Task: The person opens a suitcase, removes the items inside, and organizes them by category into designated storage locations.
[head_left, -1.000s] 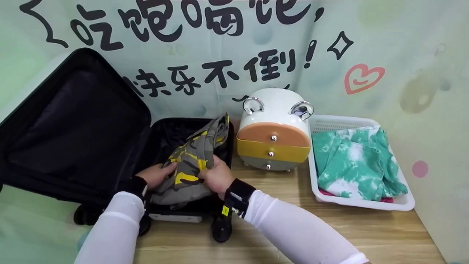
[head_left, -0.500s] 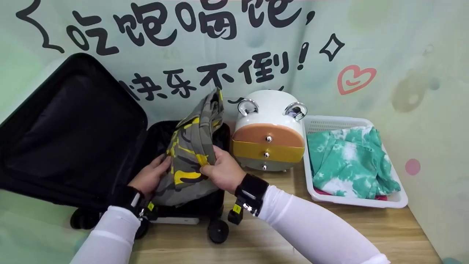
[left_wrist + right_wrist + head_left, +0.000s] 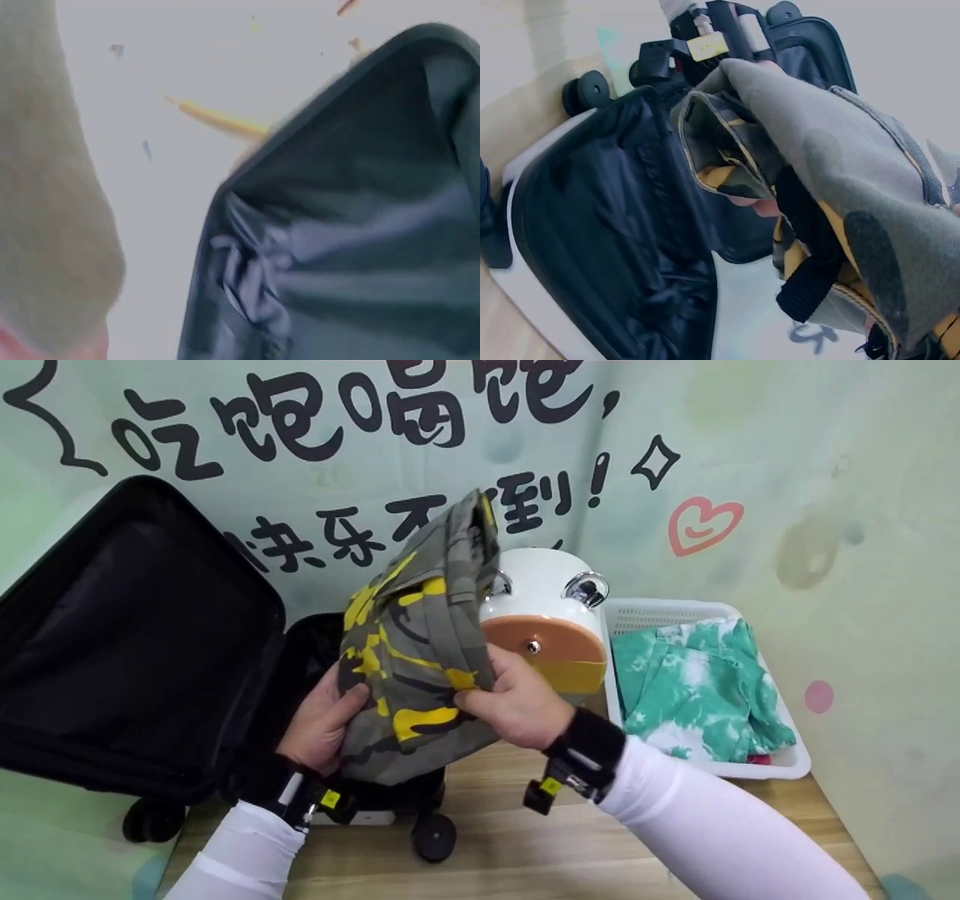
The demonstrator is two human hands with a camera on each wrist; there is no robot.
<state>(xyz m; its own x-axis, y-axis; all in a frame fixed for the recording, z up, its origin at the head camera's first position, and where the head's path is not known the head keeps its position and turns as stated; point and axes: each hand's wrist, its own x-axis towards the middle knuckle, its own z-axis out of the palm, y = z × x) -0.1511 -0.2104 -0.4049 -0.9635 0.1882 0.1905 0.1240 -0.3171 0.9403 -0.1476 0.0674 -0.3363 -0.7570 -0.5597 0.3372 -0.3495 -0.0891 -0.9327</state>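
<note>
Folded camouflage pants [image 3: 420, 660] in grey, black and yellow are held up in the head view, above the open black suitcase [image 3: 139, 660]. My left hand [image 3: 322, 724] grips their left edge, thumb on the front. On the other edge, my right hand [image 3: 525, 701] pinches the cloth between thumb and fingers. The right wrist view shows the pants [image 3: 855, 187] from behind, with stitched fold edges and a dark band, over the suitcase's lining [image 3: 615, 240]. In the left wrist view, blurred grey cloth [image 3: 52, 187] hangs left of the suitcase shell [image 3: 337, 262].
A white drawer box [image 3: 547, 577] with orange and yellow drawers stands behind the pants, partly covered. To its right is a white basket [image 3: 795, 765] holding folded green-and-white tie-dye cloth [image 3: 690, 690]. All stand on a wooden tabletop [image 3: 540, 840] before a printed backdrop.
Both hands have lifted the camouflage pants up out of the suitcase and toward the right, now partly in front of the drawer box. The head view has shifted slightly.
</note>
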